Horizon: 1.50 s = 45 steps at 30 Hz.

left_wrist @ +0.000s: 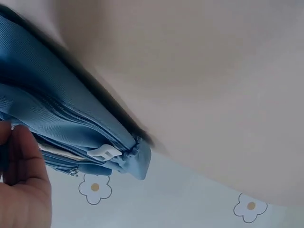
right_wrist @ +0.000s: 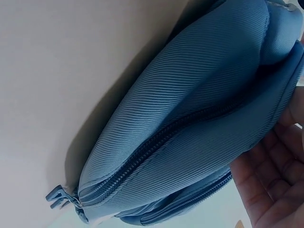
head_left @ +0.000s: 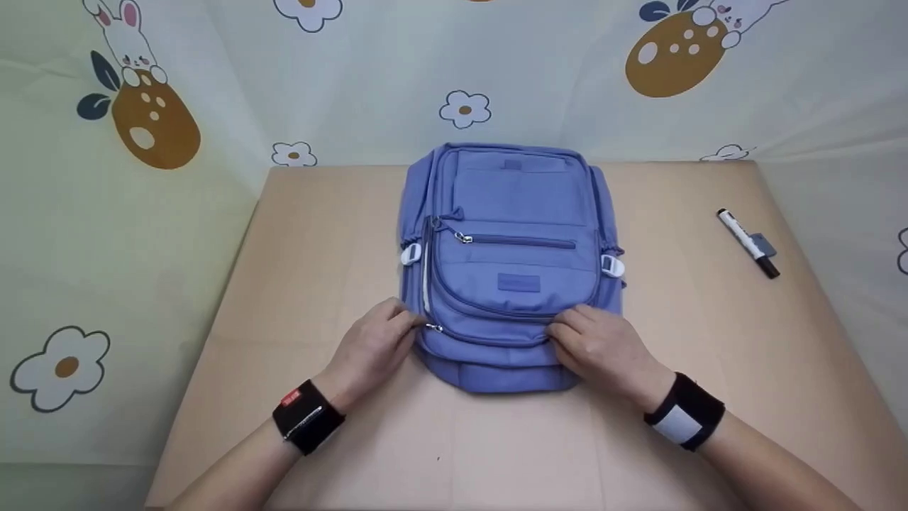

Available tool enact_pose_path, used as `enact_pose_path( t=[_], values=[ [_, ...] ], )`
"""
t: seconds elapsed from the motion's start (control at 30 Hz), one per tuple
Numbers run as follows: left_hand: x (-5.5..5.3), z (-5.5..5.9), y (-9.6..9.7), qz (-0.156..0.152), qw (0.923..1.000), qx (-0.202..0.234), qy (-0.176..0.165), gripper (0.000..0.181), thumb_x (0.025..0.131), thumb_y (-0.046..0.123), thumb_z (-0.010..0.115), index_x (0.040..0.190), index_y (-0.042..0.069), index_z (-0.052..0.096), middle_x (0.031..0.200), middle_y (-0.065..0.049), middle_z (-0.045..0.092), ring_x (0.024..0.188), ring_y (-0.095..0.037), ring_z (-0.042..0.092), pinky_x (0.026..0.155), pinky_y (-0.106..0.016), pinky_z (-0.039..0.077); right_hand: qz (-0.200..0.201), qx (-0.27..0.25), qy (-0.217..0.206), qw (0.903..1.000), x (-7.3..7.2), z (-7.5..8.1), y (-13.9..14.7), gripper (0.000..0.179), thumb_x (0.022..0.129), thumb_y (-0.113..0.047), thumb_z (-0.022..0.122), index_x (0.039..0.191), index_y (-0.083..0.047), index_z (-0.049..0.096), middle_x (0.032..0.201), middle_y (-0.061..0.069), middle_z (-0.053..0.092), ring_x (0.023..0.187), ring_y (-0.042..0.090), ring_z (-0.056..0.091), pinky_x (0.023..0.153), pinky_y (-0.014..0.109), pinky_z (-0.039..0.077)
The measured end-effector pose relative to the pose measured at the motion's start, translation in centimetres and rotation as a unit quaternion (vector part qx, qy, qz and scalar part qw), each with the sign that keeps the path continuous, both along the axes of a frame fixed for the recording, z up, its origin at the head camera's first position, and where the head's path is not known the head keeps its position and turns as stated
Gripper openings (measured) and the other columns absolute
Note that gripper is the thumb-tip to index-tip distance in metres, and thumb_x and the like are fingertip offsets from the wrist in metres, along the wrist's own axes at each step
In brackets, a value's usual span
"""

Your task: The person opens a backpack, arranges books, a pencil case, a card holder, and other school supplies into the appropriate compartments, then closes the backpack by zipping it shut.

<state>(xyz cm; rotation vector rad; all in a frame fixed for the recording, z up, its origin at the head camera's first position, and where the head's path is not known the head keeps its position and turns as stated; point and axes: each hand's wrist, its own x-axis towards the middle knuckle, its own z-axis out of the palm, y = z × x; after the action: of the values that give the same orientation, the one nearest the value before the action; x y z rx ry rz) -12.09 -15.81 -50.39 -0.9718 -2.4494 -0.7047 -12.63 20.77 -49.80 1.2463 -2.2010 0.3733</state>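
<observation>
A blue-purple backpack [head_left: 518, 202] lies front side up on the table, its bottom toward me. At its lower left, my left hand [head_left: 372, 348] pinches the pull of a zipper [head_left: 435, 328]. Above that slider the zipper is parted along the bag's left side, showing a pale strip [head_left: 425, 277]. My right hand [head_left: 603, 348] grips the fabric edge of the front pocket at the lower right. In the right wrist view, thumb and fingers [right_wrist: 266, 175] hold this edge, above another closed zipper [right_wrist: 156, 137]. The left wrist view has the left fingers [left_wrist: 28, 152] curled by the bag's side.
A white marker [head_left: 741, 234] with black ends lies on the right of the brown table [head_left: 319, 270], a small grey piece [head_left: 764, 245] against it. White buckles [head_left: 612, 266] sit on the bag's sides. Patterned cloth [head_left: 383, 78] hangs behind and beside the table.
</observation>
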Motion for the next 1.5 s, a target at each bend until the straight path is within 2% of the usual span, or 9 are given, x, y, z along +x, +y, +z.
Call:
enact_pose_path(
  t=[0.17, 0.37, 0.57, 0.77, 1.0, 1.1, 1.23, 1.33, 1.5],
  values=[
    [-0.2, -0.1, 0.0, -0.013, 0.9999, -0.002, -0.004, 0.02, 0.089, -0.001, 0.074, 0.107, 0.006, 0.075, 0.097, -0.005, 0.062, 0.087, -0.02, 0.061, 0.074, -0.033, 0.055, -0.002, 0.001, -0.019, 0.9998, 0.1, 0.0, -0.1, 0.013, 0.083, -0.003, 0.065, 0.094, -0.004, 0.072, 0.09, 0.004, 0.066, 0.079, 0.023, 0.062, 0.065, 0.036, 0.055],
    [-0.1, -0.3, 0.0, -0.026, 0.9996, 0.003, -0.009, 0.017, 0.09, 0.003, 0.077, 0.107, 0.006, 0.076, 0.095, -0.003, 0.061, 0.084, -0.017, 0.059, 0.07, -0.03, 0.053, -0.008, 0.023, -0.044, 0.9987, 0.4, 0.4, -0.6, 0.013, 0.086, -0.005, 0.066, 0.098, -0.006, 0.072, 0.092, 0.003, 0.065, 0.081, 0.023, 0.061, 0.067, 0.037, 0.055],
    [-0.1, -0.4, 0.2, -0.021, 0.9997, 0.004, -0.014, 0.012, 0.09, 0.01, 0.079, 0.102, 0.008, 0.077, 0.092, -0.001, 0.061, 0.083, -0.015, 0.058, 0.068, -0.029, 0.051, 0.014, 0.028, -0.04, 0.9987, 0.6, 1.2, -2.5, 0.012, 0.088, -0.01, 0.074, 0.099, -0.007, 0.072, 0.092, 0.003, 0.064, 0.08, 0.022, 0.06, 0.067, 0.037, 0.053],
    [0.0, -0.3, 0.5, -0.018, 0.9996, 0.01, -0.017, 0.011, 0.089, 0.009, 0.08, 0.099, 0.011, 0.076, 0.092, 0.0, 0.062, 0.084, -0.016, 0.059, 0.07, -0.03, 0.052, 0.034, 0.034, -0.024, 0.9985, 0.5, 1.8, -5.4, 0.01, 0.086, -0.012, 0.08, 0.092, -0.009, 0.073, 0.088, 0.002, 0.063, 0.077, 0.02, 0.059, 0.064, 0.034, 0.053],
    [0.1, 0.2, 0.7, -0.01, 0.9968, 0.04, -0.069, 0.009, 0.091, 0.007, 0.075, 0.098, 0.012, 0.071, 0.096, 0.001, 0.062, 0.086, -0.012, 0.059, 0.074, -0.029, 0.053, -0.034, 0.103, -0.018, 0.9939, 1.0, 2.2, -7.5, 0.019, 0.089, -0.022, 0.079, 0.079, -0.009, 0.069, 0.082, 0.002, 0.062, 0.072, 0.021, 0.057, 0.058, 0.034, 0.052],
    [0.1, 0.3, 0.6, -0.01, 0.9936, 0.065, -0.092, 0.007, 0.092, 0.007, 0.073, 0.095, 0.011, 0.069, 0.094, 0.002, 0.06, 0.084, -0.01, 0.057, 0.072, -0.028, 0.052, -0.056, 0.118, -0.014, 0.9913, 1.3, 2.2, -7.7, 0.019, 0.09, -0.02, 0.076, 0.078, -0.008, 0.068, 0.081, 0.003, 0.062, 0.071, 0.022, 0.057, 0.056, 0.034, 0.051],
    [0.1, 0.3, 0.6, -0.011, 0.9911, 0.077, -0.108, 0.004, 0.096, 0.011, 0.071, 0.094, 0.012, 0.067, 0.092, 0.003, 0.058, 0.083, -0.009, 0.056, 0.072, -0.027, 0.052, -0.057, 0.122, -0.003, 0.9908, 1.4, 1.8, -7.8, 0.013, 0.087, -0.002, 0.067, 0.076, -0.007, 0.065, 0.076, 0.003, 0.061, 0.068, 0.022, 0.056, 0.053, 0.033, 0.048],
    [0.1, 0.4, 0.6, -0.01, 0.9915, 0.07, -0.109, 0.004, 0.098, 0.014, 0.07, 0.095, 0.012, 0.068, 0.092, 0.003, 0.058, 0.083, -0.009, 0.056, 0.072, -0.027, 0.052, -0.057, 0.13, -0.003, 0.9899, 1.4, 1.5, -7.9, 0.015, 0.083, 0.006, 0.059, 0.076, -0.007, 0.064, 0.076, 0.004, 0.06, 0.067, 0.022, 0.056, 0.052, 0.032, 0.049],
    [-0.2, 0.4, 0.5, -0.003, 0.994, 0.054, -0.094, 0.005, 0.098, 0.014, 0.07, 0.098, 0.009, 0.068, 0.094, 0.002, 0.059, 0.085, -0.01, 0.057, 0.073, -0.027, 0.053, -0.062, 0.136, -0.005, 0.9887, 1.1, 1.4, -8.1, 0.015, 0.088, 0.001, 0.05, 0.078, -0.005, 0.061, 0.077, 0.005, 0.058, 0.069, 0.022, 0.056, 0.055, 0.033, 0.052]
  ],
)
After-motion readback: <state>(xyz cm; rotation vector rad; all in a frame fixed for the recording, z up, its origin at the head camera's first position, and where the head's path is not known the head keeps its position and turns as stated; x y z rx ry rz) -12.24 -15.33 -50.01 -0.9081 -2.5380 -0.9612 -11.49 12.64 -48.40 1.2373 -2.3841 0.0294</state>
